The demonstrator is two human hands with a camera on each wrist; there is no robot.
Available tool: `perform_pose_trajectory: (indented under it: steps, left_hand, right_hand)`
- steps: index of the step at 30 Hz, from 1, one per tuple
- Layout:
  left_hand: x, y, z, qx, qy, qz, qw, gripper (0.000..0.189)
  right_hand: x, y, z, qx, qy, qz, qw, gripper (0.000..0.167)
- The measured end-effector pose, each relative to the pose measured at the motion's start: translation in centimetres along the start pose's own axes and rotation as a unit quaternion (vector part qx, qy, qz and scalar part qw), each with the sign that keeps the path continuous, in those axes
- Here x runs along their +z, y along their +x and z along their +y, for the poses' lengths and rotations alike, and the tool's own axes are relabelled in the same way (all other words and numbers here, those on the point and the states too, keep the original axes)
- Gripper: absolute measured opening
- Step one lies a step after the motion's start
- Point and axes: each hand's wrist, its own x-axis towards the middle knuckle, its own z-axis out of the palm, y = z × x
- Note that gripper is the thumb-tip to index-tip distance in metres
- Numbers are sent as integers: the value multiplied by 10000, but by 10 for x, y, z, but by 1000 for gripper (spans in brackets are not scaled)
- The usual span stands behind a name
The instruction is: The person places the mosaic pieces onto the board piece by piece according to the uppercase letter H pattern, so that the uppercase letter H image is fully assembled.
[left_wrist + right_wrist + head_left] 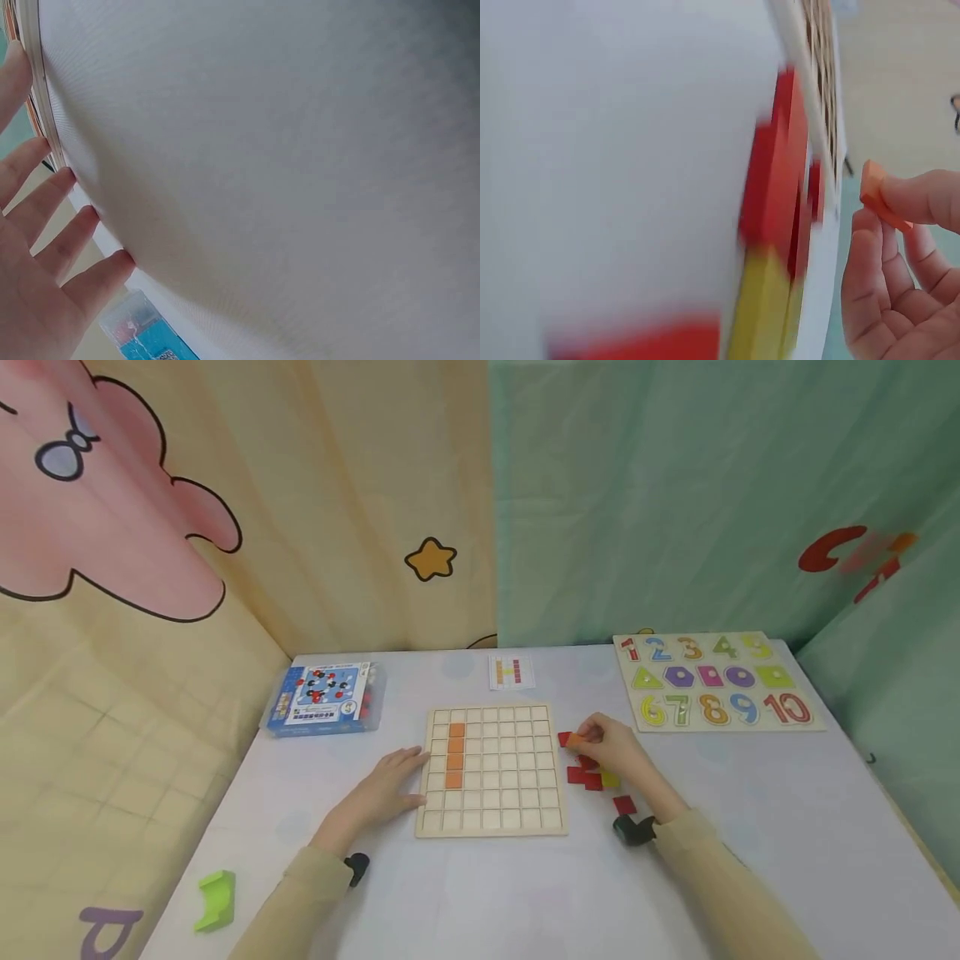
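A wooden grid board [501, 822] lies mid-table, with several orange square tiles [455, 745] in a column near its left side. My left hand [384, 787] touches the board's left edge, fingers spread; the left wrist view shows the fingertips [112, 262] on the white tabletop and board edge. Beyond the board's right edge, my right hand [611, 745] pinches an orange tile [883, 193] between thumb and fingers. Red tiles [592, 782] and yellow tiles [610, 778] lie loosely below that hand, one red tile [624, 805] apart near the wrist.
A small pattern card [512, 672] lies behind the board. At the back left is a blue boxed set [322, 700]; at the back right, a number and shape puzzle board [716, 685]. A green curved block [217, 900] sits at the front left.
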Motion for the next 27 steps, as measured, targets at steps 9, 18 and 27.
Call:
perform_pose_trajectory:
  steps: [9,18,27]
  left_hand:
    - [1,8,6,71,-59,-85,9999,75]
    - [0,2,3,190,-166,-79,9997,74]
    - [-7,1,-4,317,35,-49,9995,73]
  right_hand:
    - [61,-16,-40,-431,545,-607,9957,19]
    - [114,-21,-79,-931,688,-1230,9856,19]
    - [135,-15,-100,-1301,-10,-1304,9829,13]
